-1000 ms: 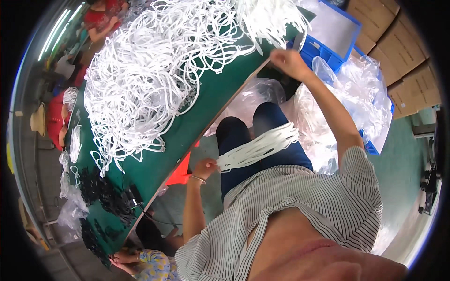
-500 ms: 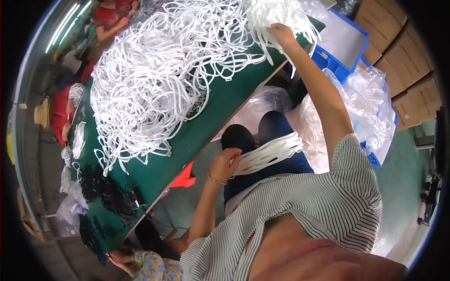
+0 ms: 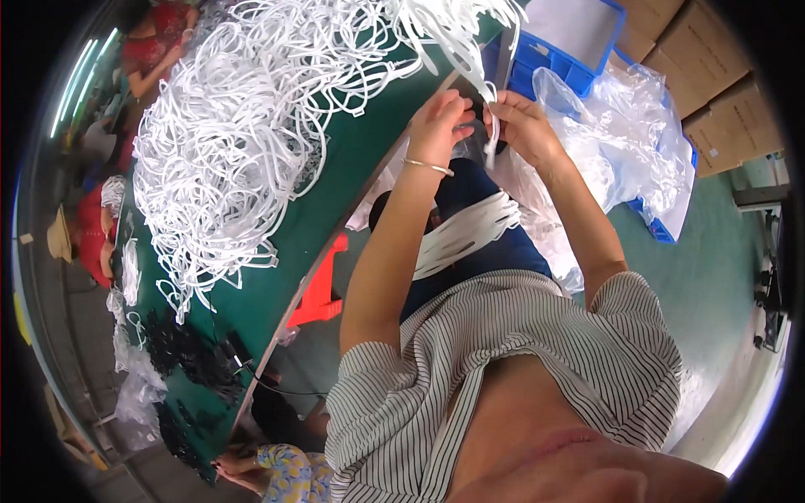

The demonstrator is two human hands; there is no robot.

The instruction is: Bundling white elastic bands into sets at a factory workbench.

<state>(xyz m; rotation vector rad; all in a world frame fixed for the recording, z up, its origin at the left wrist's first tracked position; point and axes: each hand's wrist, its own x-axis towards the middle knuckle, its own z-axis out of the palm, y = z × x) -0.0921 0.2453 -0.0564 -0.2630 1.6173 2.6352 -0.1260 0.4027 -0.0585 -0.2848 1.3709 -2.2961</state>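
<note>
At the table's near edge my right hand [image 3: 524,130] has its fingers pinched on a white cable [image 3: 493,134], whose end hangs below the fingertips. The upper part of that cable runs up toward a bunch of white cables [image 3: 457,33] at the table corner. My left hand [image 3: 440,126] is raised just left of it, fingers curled but apart, with nothing visible in them. Across my lap lies a bundle of white cables [image 3: 470,233], touched by neither hand. A large tangled heap of white cables [image 3: 226,126] covers much of the green table [image 3: 335,168].
Blue crates [image 3: 558,59] and clear plastic bags [image 3: 620,142] stand at right, before stacked cardboard boxes [image 3: 704,75]. A red stool [image 3: 319,289] is under the table edge. Black cables [image 3: 189,352] lie on the table at left. Co-workers sit at the far left and lower left.
My right hand has come back from the bunch at the corner toward me, with a white cable in it. My left hand has moved up from the lap bundle to beside it.
</note>
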